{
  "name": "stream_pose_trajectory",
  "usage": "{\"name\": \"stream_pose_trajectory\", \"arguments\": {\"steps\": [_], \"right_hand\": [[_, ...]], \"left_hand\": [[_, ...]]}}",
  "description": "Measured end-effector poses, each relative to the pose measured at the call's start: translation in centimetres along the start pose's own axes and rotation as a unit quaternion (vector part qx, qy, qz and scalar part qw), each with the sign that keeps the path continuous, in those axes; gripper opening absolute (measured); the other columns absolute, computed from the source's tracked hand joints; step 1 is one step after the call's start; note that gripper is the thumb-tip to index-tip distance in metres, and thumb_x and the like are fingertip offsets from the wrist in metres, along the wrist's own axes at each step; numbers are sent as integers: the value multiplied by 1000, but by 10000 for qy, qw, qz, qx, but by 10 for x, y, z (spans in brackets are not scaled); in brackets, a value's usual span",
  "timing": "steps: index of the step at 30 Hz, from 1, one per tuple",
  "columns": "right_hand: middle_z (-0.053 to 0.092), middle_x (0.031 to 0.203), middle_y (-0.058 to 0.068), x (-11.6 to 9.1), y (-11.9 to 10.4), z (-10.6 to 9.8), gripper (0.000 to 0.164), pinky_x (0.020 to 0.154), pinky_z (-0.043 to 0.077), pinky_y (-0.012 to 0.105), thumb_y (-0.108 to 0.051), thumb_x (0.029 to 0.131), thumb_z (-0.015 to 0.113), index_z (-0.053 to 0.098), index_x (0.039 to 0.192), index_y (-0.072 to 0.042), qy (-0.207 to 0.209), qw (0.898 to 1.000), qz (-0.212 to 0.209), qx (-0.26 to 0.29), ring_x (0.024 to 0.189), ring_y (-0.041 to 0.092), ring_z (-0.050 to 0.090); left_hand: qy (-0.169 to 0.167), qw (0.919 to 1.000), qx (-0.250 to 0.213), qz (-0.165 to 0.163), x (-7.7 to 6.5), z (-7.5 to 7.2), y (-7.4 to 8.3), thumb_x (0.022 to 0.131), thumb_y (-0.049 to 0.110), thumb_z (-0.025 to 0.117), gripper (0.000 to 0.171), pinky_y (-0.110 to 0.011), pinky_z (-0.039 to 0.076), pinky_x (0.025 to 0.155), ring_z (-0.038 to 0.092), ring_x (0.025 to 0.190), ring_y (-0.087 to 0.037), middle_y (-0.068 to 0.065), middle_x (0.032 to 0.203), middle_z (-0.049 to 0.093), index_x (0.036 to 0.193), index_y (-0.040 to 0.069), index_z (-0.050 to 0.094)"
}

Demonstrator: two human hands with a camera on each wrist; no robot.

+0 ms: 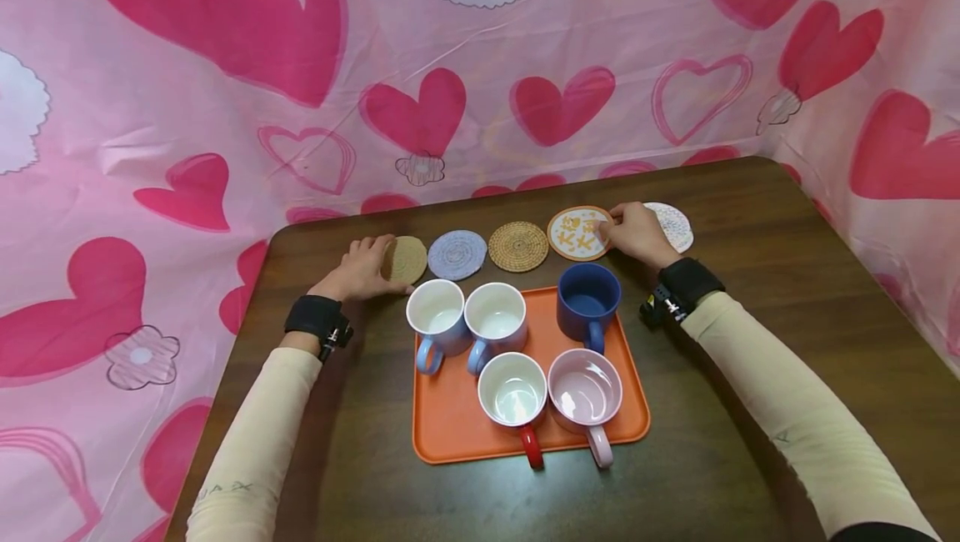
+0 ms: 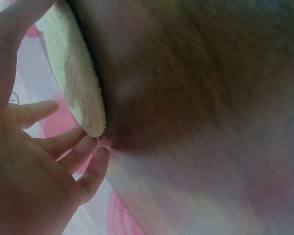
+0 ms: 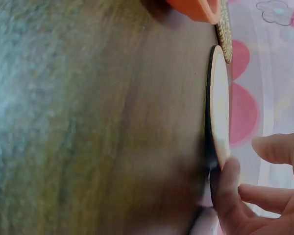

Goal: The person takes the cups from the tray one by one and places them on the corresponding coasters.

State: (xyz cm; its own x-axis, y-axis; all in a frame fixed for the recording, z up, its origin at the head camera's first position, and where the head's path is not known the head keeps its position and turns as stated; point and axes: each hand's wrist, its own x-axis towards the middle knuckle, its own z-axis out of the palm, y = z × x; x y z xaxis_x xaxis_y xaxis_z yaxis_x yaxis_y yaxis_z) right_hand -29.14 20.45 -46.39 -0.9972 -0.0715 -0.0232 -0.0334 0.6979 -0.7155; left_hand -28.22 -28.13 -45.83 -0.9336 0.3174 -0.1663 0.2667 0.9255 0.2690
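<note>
In the head view, my left hand (image 1: 360,268) lies around the tan coaster (image 1: 407,260) at the row's left end. Its fingers touch the coaster's rim in the left wrist view, and the thumb is spread away from them. My right hand (image 1: 637,233) is at the right edge of a white coaster with an orange border and yellow characters (image 1: 576,233). One fingertip touches that rim in the right wrist view, while another finger stands apart above it. A white speckled coaster (image 1: 677,228) is partly hidden behind the right hand.
A lavender coaster (image 1: 457,255) and a brown woven coaster (image 1: 518,246) lie between the hands. Nearer stands an orange tray (image 1: 457,434) with two light blue mugs (image 1: 496,317), a dark blue mug (image 1: 588,300), a red-handled mug (image 1: 513,392) and a pink mug (image 1: 585,389).
</note>
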Motion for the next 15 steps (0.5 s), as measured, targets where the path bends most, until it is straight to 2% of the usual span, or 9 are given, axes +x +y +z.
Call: {"name": "stream_pose_trajectory", "arguments": {"steps": [4,7,9,12,15], "right_hand": [[67,116,28,-4,-4,-8,43,88,46,45,-27,100,62,65,124,8,373,9992,-128,2,104,37,60],[63,124,29,-6,-2,-23,48,99,44,53,-32,100,63,62,127,7,590,9981,-102,137,115,41,57],[58,131,31,-8,3,-35,54,105,39,58,-36,98,65,59,131,7,618,9981,15,84,125,46,50],[42,142,40,-9,16,-47,77,107,33,66,-39,92,73,44,145,9,530,9977,338,-259,133,56,36],[28,143,47,-11,30,-51,104,105,30,73,-42,84,81,24,153,11,350,9947,704,-664,131,63,27]], "left_hand": [[10,10000,-3,10,2,-1,0,74,59,84,114,-72,27,112,33,136,-52,-32,151,38,156,1,29],[39,10000,-23,29,3,-2,1,73,58,85,115,-73,28,111,35,135,-53,-32,151,39,155,1,29],[33,10000,-20,36,4,-1,1,73,57,86,115,-73,28,111,35,136,-53,-32,151,39,156,1,29],[9,9999,-62,82,5,0,1,74,54,86,114,-71,27,114,33,139,-51,-31,153,38,155,-1,28],[4,9998,-129,175,5,2,1,75,51,85,112,-68,26,117,31,143,-49,-29,154,37,155,-2,28]]}}
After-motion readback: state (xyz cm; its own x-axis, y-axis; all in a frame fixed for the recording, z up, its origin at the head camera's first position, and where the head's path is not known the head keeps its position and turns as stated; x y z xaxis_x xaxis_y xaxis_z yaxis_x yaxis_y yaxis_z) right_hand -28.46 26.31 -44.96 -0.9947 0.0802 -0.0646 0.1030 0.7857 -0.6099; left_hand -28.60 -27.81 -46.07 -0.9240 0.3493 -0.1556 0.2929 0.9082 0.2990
